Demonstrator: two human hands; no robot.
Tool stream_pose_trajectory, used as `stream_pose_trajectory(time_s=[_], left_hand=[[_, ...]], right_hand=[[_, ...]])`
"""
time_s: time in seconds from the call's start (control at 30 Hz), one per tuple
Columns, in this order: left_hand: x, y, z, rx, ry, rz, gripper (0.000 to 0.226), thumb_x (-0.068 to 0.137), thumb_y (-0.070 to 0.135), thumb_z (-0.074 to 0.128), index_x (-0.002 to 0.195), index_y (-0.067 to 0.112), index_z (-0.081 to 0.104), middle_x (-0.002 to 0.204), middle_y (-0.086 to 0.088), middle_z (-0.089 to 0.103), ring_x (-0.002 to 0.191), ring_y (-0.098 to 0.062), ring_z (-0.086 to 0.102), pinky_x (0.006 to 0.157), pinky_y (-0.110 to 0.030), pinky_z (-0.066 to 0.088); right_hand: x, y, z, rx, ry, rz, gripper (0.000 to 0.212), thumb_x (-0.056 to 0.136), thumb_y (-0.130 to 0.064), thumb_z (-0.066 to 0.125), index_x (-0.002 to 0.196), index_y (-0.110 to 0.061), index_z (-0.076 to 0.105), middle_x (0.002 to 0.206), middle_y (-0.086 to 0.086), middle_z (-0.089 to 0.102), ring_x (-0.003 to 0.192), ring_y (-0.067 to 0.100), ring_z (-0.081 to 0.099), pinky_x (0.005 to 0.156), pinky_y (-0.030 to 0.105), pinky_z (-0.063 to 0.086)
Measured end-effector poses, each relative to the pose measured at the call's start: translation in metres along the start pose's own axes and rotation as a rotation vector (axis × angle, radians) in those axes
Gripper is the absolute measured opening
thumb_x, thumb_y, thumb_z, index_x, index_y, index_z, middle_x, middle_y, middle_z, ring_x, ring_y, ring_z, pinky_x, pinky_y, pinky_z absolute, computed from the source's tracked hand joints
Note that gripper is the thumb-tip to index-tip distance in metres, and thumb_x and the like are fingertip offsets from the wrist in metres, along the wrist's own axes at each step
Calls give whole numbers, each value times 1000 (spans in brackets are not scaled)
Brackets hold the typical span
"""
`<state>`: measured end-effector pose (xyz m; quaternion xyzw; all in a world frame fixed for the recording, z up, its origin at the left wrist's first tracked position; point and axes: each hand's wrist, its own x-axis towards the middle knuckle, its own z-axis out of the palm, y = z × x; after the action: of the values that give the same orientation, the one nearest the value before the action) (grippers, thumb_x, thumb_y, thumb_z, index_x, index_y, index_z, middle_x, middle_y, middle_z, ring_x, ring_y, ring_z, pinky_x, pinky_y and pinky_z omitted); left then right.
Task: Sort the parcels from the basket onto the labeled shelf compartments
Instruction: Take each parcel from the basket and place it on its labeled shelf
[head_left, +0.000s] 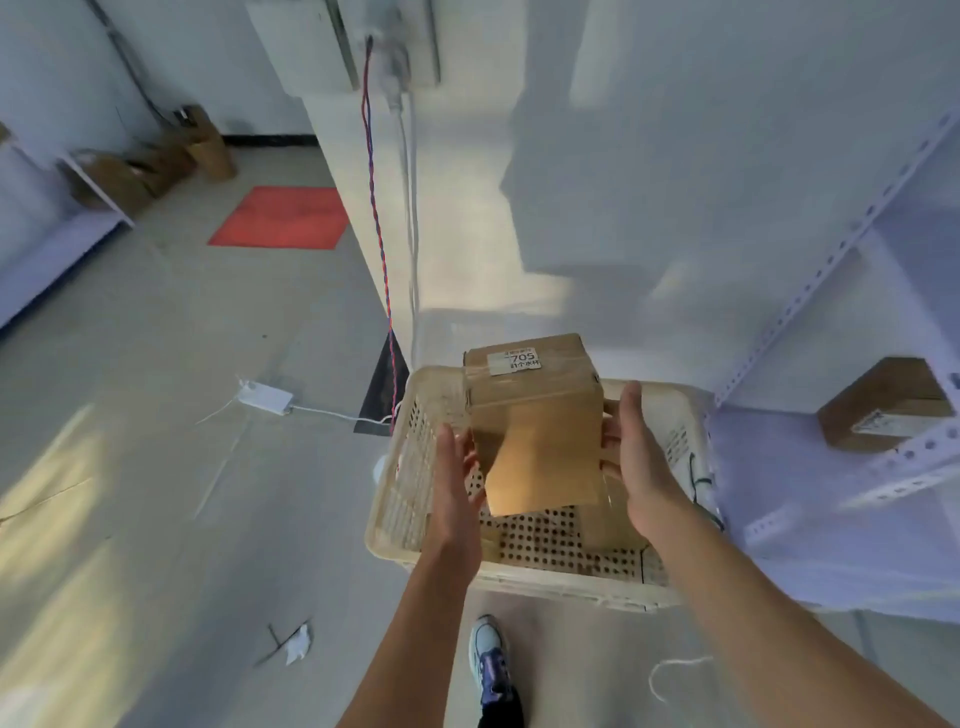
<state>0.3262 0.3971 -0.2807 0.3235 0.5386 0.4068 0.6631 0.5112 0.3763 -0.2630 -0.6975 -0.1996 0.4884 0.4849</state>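
Observation:
A brown cardboard parcel with a white label reading 705 on top is held above a cream perforated plastic basket that stands on the floor. My left hand presses its left side and my right hand presses its right side. Under it, another brown parcel lies in the basket's right part, mostly hidden. A white metal shelf stands right of the basket, with one brown labelled parcel on its low level.
A white pillar with a red-blue twisted cable stands behind the basket. A white power strip and scraps lie on the floor at left. Another shelf with brown boxes is far left, near a red mat. My shoe is below the basket.

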Motion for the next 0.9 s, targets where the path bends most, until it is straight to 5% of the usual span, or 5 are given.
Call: stream_pose_trajectory(time_s=[0.2, 0.4, 0.6, 0.73, 0.9], left_hand=[[-80, 36, 16, 4, -101, 97, 63, 100, 79, 29, 132, 38, 65, 128, 15, 73, 133, -12, 59, 120, -55, 34], [-127, 60, 20, 1, -209, 188, 74, 94, 78, 31, 131, 26, 69, 135, 1, 72, 135, -19, 60, 119, -58, 36], [-148, 71, 14, -41, -245, 207, 58, 108, 63, 24, 116, 43, 77, 130, 8, 73, 136, -20, 57, 119, -59, 39], [-160, 82, 7, -35, -300, 253, 52, 113, 54, 25, 108, 54, 76, 133, 5, 71, 135, -21, 57, 115, -53, 42], [-159, 86, -5, -56, -298, 272, 65, 100, 69, 38, 123, 18, 71, 133, 0, 72, 136, -23, 59, 120, -57, 38]], right_hand=[[-71, -29, -47, 117, -22, -106, 69, 101, -73, 21, 109, -28, 73, 95, -7, 81, 105, 20, 73, 104, 45, 51], [-126, -45, -71, 205, -11, -170, 72, 101, -71, 24, 105, -17, 72, 94, -3, 80, 102, 23, 70, 90, 39, 52], [-160, -50, -69, 242, -2, -238, 75, 100, -73, 22, 121, -21, 72, 117, -3, 77, 117, 16, 67, 108, 44, 49], [-177, -49, -63, 291, 13, -242, 73, 97, -75, 24, 131, -27, 68, 127, 0, 73, 122, 17, 65, 105, 41, 50], [-197, -51, -58, 286, 14, -244, 60, 100, -72, 22, 117, -38, 69, 121, -6, 75, 114, 10, 66, 87, 28, 50]])
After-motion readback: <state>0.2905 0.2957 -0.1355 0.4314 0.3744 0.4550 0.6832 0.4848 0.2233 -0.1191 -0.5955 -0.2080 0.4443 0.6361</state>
